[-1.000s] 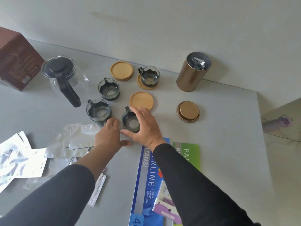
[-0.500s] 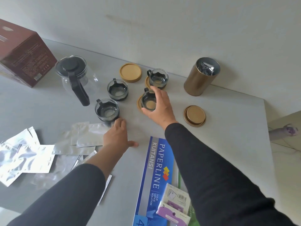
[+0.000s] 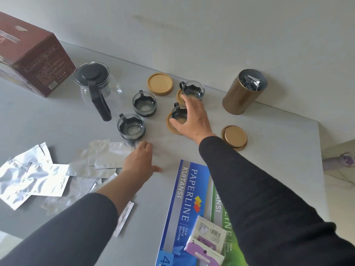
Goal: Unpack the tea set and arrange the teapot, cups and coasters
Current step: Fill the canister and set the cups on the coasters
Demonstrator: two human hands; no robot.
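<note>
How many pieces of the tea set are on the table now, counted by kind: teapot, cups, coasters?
Teapot: 1
Glass cups: 4
Wooden coasters: 3, one bare, two under cups
Total: 8 pieces
</note>
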